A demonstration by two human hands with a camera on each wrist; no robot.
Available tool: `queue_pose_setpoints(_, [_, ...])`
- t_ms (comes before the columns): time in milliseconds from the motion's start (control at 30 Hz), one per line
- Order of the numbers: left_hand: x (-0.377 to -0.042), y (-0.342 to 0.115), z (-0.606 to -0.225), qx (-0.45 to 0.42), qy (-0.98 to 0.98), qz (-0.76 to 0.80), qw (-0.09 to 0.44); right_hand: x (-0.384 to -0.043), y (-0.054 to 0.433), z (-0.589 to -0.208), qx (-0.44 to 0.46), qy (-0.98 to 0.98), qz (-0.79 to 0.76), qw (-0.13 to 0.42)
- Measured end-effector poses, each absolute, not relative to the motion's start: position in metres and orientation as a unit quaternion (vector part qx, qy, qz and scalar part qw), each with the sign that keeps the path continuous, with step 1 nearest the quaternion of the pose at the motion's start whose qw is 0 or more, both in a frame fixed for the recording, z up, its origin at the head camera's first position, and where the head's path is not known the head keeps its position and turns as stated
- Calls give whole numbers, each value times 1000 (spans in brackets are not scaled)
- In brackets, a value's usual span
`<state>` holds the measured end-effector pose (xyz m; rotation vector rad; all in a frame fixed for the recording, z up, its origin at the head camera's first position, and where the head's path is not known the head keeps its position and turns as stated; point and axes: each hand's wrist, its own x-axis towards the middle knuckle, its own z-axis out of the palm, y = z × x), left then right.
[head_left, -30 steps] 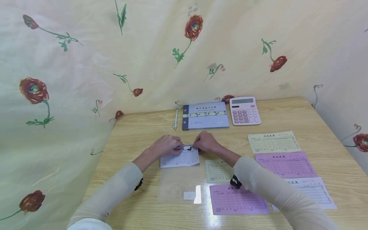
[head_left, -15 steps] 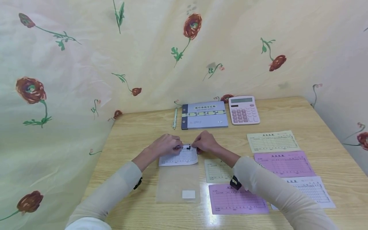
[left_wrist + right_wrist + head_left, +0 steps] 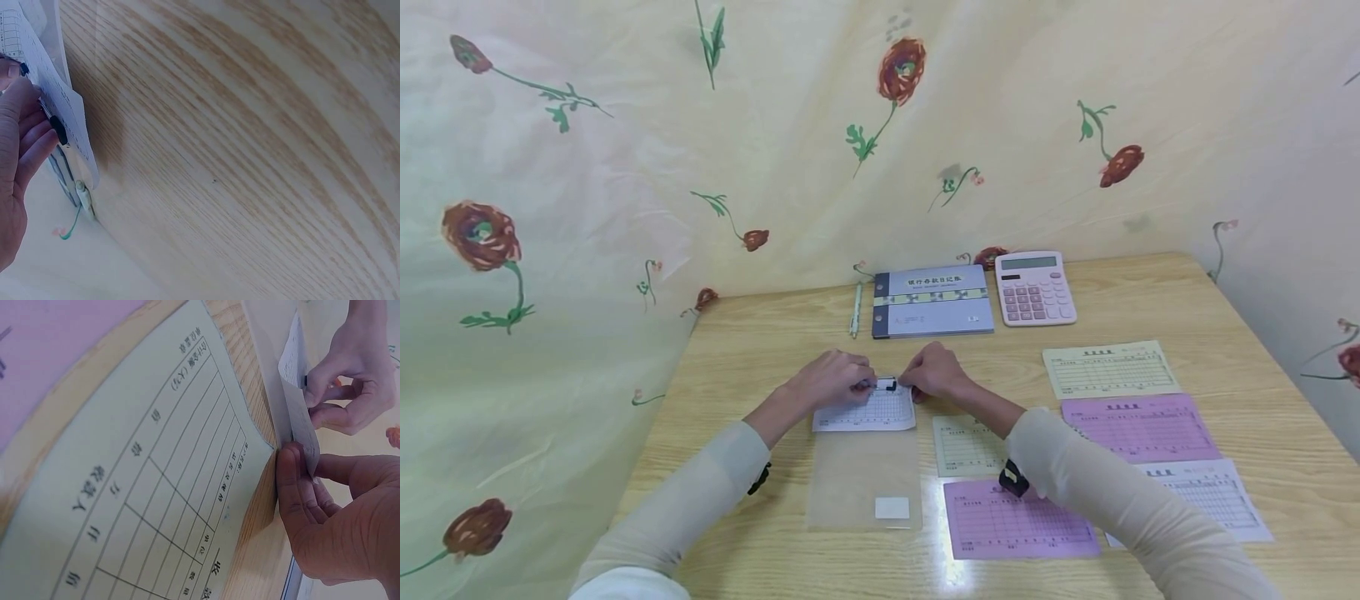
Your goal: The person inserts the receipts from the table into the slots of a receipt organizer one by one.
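Observation:
In the head view a white printed form [image 3: 865,414] lies over the upper part of a translucent folder [image 3: 850,475] with a small white label. A slim clip [image 3: 887,383] with black ends runs along the form's top edge. My left hand [image 3: 833,377] pinches at this clip, fingers curled; in the left wrist view its fingers lie along the black-ended clip [image 3: 57,129]. My right hand [image 3: 935,369] pinches the form's upper right corner between thumb and fingers. The right wrist view shows both hands close together, the form [image 3: 302,419] bent up between them.
A green form [image 3: 970,446] and a pink form [image 3: 1022,529] lie right of the folder. Farther right are yellowish [image 3: 1112,371], pink [image 3: 1131,429] and white forms [image 3: 1210,496]. A pen [image 3: 856,310], blue account book [image 3: 934,302] and calculator [image 3: 1036,288] stand along the back.
The form's lower edge has shifted slightly up the folder, and the bright glare beside the folder's label is gone. Both hands keep their hold with hardly any movement.

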<state>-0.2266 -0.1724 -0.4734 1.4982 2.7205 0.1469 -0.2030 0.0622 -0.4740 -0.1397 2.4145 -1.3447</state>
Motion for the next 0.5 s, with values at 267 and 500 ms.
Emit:
queue_pose_setpoints(267, [-225,-173,-473,481,875,48,15,-203,62,-473,-55,860,-472,185])
queue_pose_setpoints(500, [-225,-176,-476,475,878,53,7,-206,64,-470,-74,863,-456,205])
